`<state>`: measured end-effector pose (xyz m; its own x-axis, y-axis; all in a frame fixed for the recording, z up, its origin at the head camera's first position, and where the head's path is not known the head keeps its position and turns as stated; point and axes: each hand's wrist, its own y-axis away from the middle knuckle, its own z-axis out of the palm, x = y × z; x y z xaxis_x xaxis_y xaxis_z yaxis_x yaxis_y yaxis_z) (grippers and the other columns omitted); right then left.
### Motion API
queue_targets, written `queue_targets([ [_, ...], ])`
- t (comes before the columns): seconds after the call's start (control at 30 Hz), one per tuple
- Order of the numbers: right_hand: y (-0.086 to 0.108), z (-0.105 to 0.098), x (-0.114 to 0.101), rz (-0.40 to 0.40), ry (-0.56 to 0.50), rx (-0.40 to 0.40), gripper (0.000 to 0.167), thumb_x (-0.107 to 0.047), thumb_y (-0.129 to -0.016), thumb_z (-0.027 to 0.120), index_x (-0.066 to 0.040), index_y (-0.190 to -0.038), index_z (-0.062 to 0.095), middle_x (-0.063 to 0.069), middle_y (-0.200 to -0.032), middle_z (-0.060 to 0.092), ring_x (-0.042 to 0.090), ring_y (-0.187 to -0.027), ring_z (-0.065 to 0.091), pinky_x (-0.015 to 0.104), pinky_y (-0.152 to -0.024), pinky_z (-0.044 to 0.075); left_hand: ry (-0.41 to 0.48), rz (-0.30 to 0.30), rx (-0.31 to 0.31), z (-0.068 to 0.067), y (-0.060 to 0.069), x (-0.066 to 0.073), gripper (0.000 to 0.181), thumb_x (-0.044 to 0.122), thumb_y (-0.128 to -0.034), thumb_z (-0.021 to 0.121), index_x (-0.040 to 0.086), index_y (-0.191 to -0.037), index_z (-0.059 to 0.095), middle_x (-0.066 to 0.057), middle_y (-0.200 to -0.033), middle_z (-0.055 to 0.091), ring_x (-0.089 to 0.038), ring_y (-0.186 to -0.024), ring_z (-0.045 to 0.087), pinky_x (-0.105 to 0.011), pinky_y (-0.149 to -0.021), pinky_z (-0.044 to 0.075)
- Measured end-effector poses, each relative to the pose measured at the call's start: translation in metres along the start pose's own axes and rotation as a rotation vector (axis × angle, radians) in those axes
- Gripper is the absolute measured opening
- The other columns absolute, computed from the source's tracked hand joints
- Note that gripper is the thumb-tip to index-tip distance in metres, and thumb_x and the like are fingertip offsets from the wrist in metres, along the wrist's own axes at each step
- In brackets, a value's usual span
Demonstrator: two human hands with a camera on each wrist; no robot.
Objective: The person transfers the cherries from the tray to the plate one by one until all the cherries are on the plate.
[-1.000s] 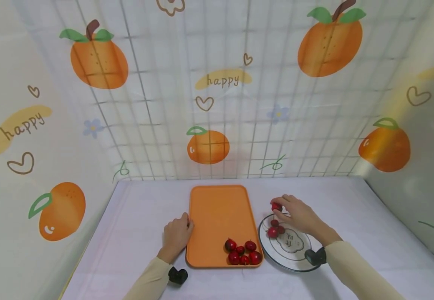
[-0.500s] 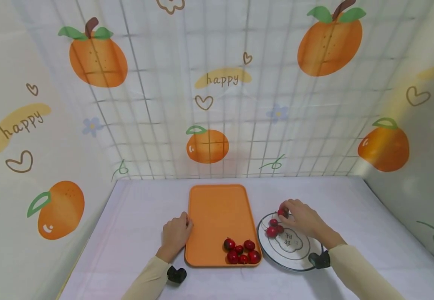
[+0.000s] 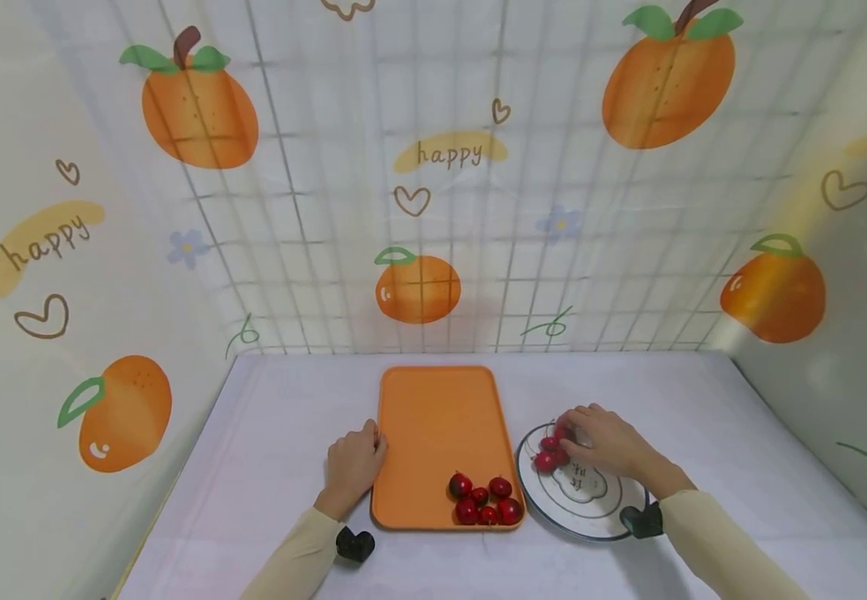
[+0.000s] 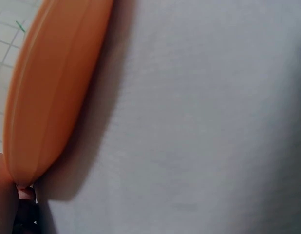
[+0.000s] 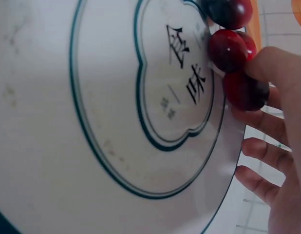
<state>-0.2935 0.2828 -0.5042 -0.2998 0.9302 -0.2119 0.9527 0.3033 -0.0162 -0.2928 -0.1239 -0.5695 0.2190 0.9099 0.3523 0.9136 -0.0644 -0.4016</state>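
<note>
My left hand [image 3: 354, 465] grips the left edge of an orange tray [image 3: 433, 417]; in the left wrist view the fingers [image 4: 3, 190] pinch the end of the tray's side [image 4: 58, 87]. In the head view my right hand [image 3: 608, 442] is over the far part of a white plate [image 3: 591, 521] with dark rim lines. Between thumb and forefinger it pinches a dark red cherry [image 5: 245, 92], which sits against other cherries [image 5: 227, 50] on the plate. My right hand's other fingers [image 5: 260, 183] are spread at the plate's edge.
Several red cherries [image 3: 478, 498] lie in the tray's near right corner. The plate stands close beside the tray's right side on a white tablecloth [image 3: 283, 400]. Behind is a curtain [image 3: 418, 108] printed with oranges over a wire grid.
My right hand has brought its cherry from beyond the plate's far edge, first rightward, then down beside the other cherries on the plate. My left hand has stayed at the tray.
</note>
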Motion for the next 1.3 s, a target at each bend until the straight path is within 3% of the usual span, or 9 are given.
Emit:
queue_targets([
  [0.4,0.0,-0.004,0.003,-0.047,-0.014,0.047,0.032,-0.033,-0.093,0.069,-0.015,-0.12,0.068,0.009,-0.121,0.07,0.032,-0.114,0.061,0.06,-0.1,0.05,0.0,0.029,0.058,-0.002,-0.004,0.002,0.031,0.017,-0.0952,0.063,0.012,-0.073,0.042,0.006,-0.057,0.026,-0.012,-0.048,0.029,-0.025,-0.047,0.02],
  [0.6,0.001,-0.004,0.001,-0.051,0.001,0.078,0.03,-0.033,-0.095,0.069,-0.014,-0.118,0.069,0.006,-0.116,0.071,0.027,-0.109,0.06,0.057,-0.1,0.049,0.004,0.004,0.013,-0.001,-0.004,0.003,0.03,0.019,-0.0973,0.061,0.013,-0.074,0.044,0.006,-0.057,0.028,-0.011,-0.048,0.03,-0.025,-0.047,0.021],
  [0.73,0.002,-0.008,-0.003,-0.067,-0.009,0.121,0.028,-0.032,-0.095,0.069,-0.014,-0.118,0.069,0.005,-0.115,0.07,0.027,-0.111,0.057,0.055,-0.099,0.048,0.0,0.005,0.021,0.0,-0.003,0.001,0.03,0.019,-0.0966,0.062,0.013,-0.073,0.043,0.006,-0.057,0.028,-0.012,-0.048,0.03,-0.025,-0.048,0.021],
  [0.9,-0.003,-0.013,-0.013,-0.073,-0.032,0.14,0.028,-0.029,-0.095,0.07,-0.013,-0.118,0.069,0.005,-0.114,0.07,0.029,-0.113,0.056,0.057,-0.099,0.049,-0.016,0.013,0.04,-0.001,-0.001,-0.001,0.031,0.018,-0.096,0.063,0.013,-0.073,0.043,0.006,-0.056,0.026,-0.012,-0.048,0.03,-0.025,-0.047,0.021],
  [1.3,-0.018,-0.004,-0.047,-0.174,-0.057,0.114,0.023,-0.026,-0.096,0.067,-0.015,-0.117,0.069,0.003,-0.114,0.07,0.025,-0.111,0.057,0.053,-0.099,0.051,0.0,-0.005,-0.01,-0.001,0.001,0.001,0.03,0.021,-0.0982,0.06,0.013,-0.075,0.044,0.006,-0.057,0.029,-0.012,-0.048,0.032,-0.025,-0.047,0.022],
])
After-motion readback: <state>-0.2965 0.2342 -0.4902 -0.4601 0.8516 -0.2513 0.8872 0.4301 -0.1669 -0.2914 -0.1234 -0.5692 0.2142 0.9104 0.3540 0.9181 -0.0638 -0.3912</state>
